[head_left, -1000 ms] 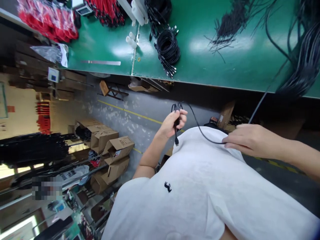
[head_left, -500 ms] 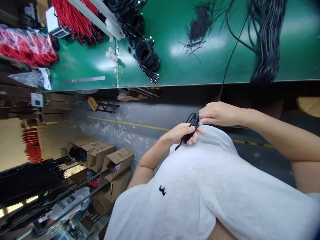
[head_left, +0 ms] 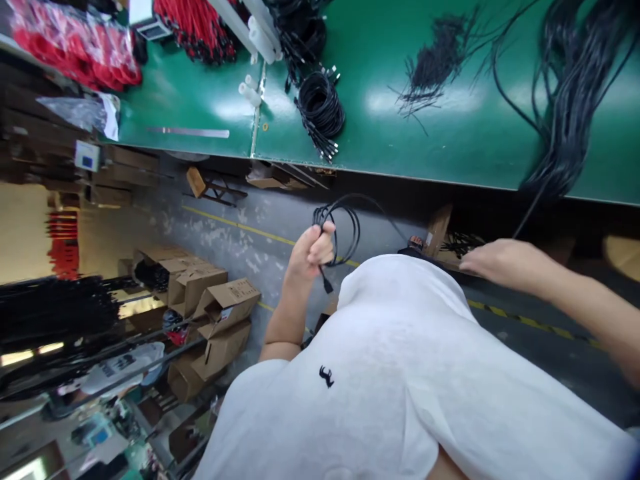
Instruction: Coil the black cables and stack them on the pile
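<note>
My left hand (head_left: 311, 250) is closed around a thin black cable (head_left: 345, 220), which it holds in a few loose loops in front of my white shirt; a plug end dangles just below the fist. The same cable runs off to the right toward my right hand (head_left: 500, 265), which is stretched out near the bench's underside. Its fingers are held together, and the cable seems to pass through them, though the grip itself is hard to make out.
A green workbench (head_left: 200, 100) spans the top of the view, bearing a coiled black cable bundle (head_left: 320, 110), loose black ties (head_left: 433, 67), a thick bunch of long black cables (head_left: 570, 100), red cables (head_left: 75, 47) and white tubes (head_left: 260, 33). Cardboard boxes (head_left: 210, 313) stand on the grey floor at left.
My hands, together at the coil half a second ago, have parted. The right hand has swept right along the cable, and the left has lifted the loops, which hang wider.
</note>
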`<state>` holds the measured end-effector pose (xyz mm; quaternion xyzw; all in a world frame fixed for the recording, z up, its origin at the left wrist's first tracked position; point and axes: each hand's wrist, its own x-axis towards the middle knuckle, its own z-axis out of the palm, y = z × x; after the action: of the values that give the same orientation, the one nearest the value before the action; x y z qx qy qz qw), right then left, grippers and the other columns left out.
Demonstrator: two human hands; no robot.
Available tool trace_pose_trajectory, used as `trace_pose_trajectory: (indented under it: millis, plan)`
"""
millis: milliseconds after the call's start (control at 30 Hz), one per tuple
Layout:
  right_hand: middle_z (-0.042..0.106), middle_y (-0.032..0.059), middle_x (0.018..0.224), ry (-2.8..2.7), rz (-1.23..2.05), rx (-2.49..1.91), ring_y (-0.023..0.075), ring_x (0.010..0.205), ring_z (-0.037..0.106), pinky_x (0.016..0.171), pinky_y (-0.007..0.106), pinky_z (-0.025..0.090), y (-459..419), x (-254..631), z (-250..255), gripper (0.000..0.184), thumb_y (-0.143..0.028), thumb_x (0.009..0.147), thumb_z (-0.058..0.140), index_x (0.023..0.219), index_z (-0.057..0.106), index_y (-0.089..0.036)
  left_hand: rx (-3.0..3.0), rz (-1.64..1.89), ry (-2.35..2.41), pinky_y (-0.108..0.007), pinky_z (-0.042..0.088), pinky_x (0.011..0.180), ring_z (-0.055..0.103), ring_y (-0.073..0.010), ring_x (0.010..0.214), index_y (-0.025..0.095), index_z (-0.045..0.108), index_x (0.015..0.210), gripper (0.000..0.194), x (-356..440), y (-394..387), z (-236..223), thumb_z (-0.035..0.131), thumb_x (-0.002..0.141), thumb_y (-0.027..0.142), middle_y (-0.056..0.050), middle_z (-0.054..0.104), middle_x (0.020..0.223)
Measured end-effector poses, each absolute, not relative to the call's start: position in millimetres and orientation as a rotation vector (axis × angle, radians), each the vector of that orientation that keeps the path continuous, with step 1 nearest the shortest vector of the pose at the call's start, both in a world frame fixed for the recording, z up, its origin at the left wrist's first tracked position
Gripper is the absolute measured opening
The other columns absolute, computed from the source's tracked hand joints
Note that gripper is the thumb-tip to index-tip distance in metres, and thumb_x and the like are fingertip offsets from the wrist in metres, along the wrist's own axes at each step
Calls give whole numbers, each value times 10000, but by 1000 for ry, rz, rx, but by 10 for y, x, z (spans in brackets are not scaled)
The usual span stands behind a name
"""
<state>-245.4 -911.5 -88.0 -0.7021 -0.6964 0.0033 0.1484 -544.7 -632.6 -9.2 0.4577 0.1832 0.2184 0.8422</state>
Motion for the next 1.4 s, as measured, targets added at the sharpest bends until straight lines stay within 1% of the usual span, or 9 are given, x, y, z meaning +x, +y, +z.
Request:
trace_pose_trajectory:
  millis: [167, 267, 400, 567, 733, 933, 1100, 1267, 1400]
  plan:
    - [711, 57, 792, -2217, -29, -1434, 164, 704, 632, 664, 282, 419, -8671, -3410, -270, 386, -398, 1028, 413, 949, 730, -192, 1224, 242, 401, -162, 490, 515, 674, -106, 565, 132, 602, 825, 348, -5087, -6503, -258, 734, 831, 454, -46, 720, 690]
    - [692, 45, 775, -2066, 48, -1530, 143, 678, 603, 637, 260, 388, -8443, -3312, 13, 449, -462, 1028, 373, 889, 713, -205, 1279, 3, 282, -289, 588, 725, 750, -207, 793, 126, 609, 848, 469, -5021, -6700, -391, 775, 748, 553, -136, 771, 866]
    - [674, 28, 748, -1968, 162, -1533, 130, 674, 583, 634, 240, 368, -8311, -3159, 48, 439, -507, 995, 424, 821, 689, -203, 1241, -169, 152, -262, 551, 586, 698, -179, 596, 115, 637, 840, 512, -5062, -6863, -421, 782, 718, 590, -94, 726, 666]
    - [694, 25, 829, -1872, 347, -1547, 138, 746, 603, 701, 238, 402, -8302, -2796, -213, 408, -518, 971, 453, 878, 684, -194, 1065, -164, 221, -179, 255, 309, 238, -44, 236, 158, 621, 719, 382, -5247, -6798, -405, 690, 834, 516, 106, 335, 339]
    - [717, 154, 1000, -1526, 166, -2092, 218, 905, 623, 831, 318, 416, -8751, -2021, -815, 405, -394, 994, 393, 883, 681, -132, 944, 476, 317, -159, 47, 257, -94, -22, 221, 202, 589, 617, 460, -5570, -6506, -253, 531, 922, 542, 154, -22, 314]
    - [725, 56, 818, -2130, 94, -1813, 185, 716, 623, 701, 310, 397, -9060, -2840, -800, 309, -335, 1009, 455, 909, 723, -219, 1039, 512, 382, -115, 278, 341, 359, -9, 303, 154, 647, 842, 208, -5358, -6411, -157, 662, 892, 356, 92, 474, 463]
    - [659, 46, 721, -2287, -18, -1488, 143, 634, 564, 607, 286, 317, -8628, -3435, -251, 435, -401, 1041, 371, 836, 678, -170, 1286, 126, 295, -234, 564, 641, 710, -150, 665, 137, 596, 853, 449, -5061, -6635, -410, 787, 745, 528, -48, 720, 728]
    - [625, 25, 700, -2071, 236, -1651, 130, 638, 529, 605, 254, 299, -8349, -3229, -118, 462, -496, 1002, 386, 787, 650, -185, 1340, -208, 156, -245, 543, 590, 675, -144, 584, 118, 619, 913, 495, -5086, -6862, -446, 749, 768, 573, -57, 706, 671]
    - [604, 5, 694, -1829, 591, -1650, 128, 650, 516, 647, 256, 343, -8378, -2961, -248, 478, -603, 921, 474, 749, 629, -185, 1291, -367, 101, -184, 353, 390, 423, -56, 339, 121, 668, 885, 457, -5235, -6864, -367, 797, 727, 530, 38, 536, 441]
